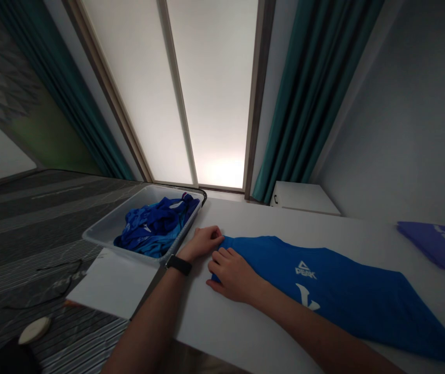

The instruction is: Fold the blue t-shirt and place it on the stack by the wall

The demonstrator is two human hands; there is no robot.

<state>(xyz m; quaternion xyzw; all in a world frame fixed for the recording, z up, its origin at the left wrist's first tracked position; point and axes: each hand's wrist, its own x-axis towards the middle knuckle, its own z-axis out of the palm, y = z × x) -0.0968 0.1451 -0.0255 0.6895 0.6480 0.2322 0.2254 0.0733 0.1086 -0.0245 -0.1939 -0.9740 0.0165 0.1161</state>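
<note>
While both hands pinch a jersey, the nearby bin holds garments — crumpled, blue.

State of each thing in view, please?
Blue jersey: laid out on the table, white print up.
Plastic bin: open-topped, holding crumpled blue clothes.
Purple cloth: folded, lying flat.
Teal curtains: drawn aside.
Frosted panels: appear closed.
Left hand: fingers at the jersey's end.
Right hand: on the jersey's end.
</note>
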